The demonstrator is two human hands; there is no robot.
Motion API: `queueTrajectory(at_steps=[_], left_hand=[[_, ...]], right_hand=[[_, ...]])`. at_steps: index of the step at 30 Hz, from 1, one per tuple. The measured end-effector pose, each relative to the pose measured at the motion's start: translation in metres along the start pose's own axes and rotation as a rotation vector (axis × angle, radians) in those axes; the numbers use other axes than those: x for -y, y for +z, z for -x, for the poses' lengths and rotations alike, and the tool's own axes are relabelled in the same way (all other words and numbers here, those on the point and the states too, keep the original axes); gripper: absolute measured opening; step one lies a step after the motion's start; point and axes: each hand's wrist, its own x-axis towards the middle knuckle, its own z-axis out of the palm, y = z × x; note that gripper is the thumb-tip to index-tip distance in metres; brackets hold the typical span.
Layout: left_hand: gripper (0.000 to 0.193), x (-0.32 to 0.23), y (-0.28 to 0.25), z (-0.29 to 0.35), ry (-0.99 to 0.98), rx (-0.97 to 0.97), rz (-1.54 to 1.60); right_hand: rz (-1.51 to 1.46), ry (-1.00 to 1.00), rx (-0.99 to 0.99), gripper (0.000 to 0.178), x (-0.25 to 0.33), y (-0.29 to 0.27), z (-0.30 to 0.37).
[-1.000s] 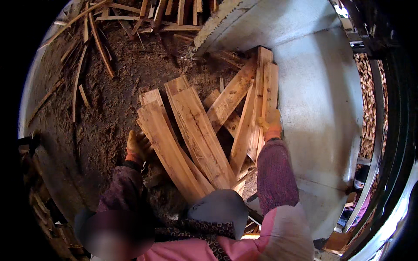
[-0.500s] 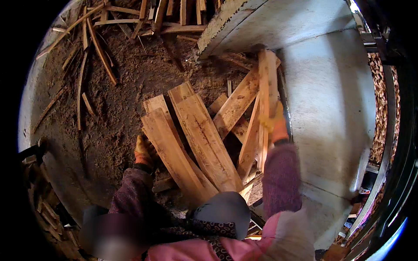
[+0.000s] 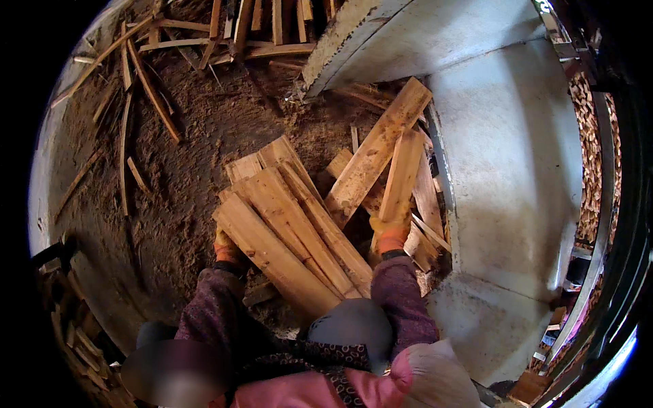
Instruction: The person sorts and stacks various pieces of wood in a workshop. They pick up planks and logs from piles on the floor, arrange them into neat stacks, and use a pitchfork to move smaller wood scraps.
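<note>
My left hand (image 3: 226, 247), in an orange and yellow glove, presses against the left edge of a fanned stack of sawn wooden boards (image 3: 279, 234). Its fingers are partly hidden beneath the outermost board, and they appear wrapped round that edge. The near ends of the stack reach back to my grey-clad knee (image 3: 350, 330). My right hand (image 3: 391, 231), gloved alike, is closed round the near end of a shorter wooden board (image 3: 403, 173). That board slants up and away, just right of a wider, dirt-specked board (image 3: 381, 149).
A pale metal panel (image 3: 507, 156) rises on the right, joined to another with a worn edge (image 3: 323, 64). Brown sawdust (image 3: 197, 183) covers the floor, with thin wood strips (image 3: 153, 92) on the left and at the back. Broken wood pieces (image 3: 422, 248) lie beside my right hand.
My right hand has moved left and nearer, leaving the panel's side, and now grips a shorter-looking board. The stacked boards have shifted closer together and nearer; my left hand has barely moved.
</note>
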Motion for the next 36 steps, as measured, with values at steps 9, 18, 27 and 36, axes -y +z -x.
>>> queueTrajectory(at_steps=[9,18,27,36], left_hand=[[0.059,0.000,0.009,0.006,0.015,0.059,0.060],[0.059,0.003,-0.016,-0.005,0.062,0.058,-0.034],[0.057,-0.005,-0.026,0.010,0.118,0.001,-0.018],[0.055,0.006,-0.030,0.000,0.058,0.039,0.018]], right_hand=[[-0.549,-0.804,0.339,0.084,0.082,-0.074,0.015],[0.248,-0.369,0.041,0.055,0.045,0.019,-0.097],[-0.796,-0.435,0.184,0.040,0.021,-0.129,-0.104],[-0.595,-0.603,0.912,0.064,0.017,-0.083,-0.020]])
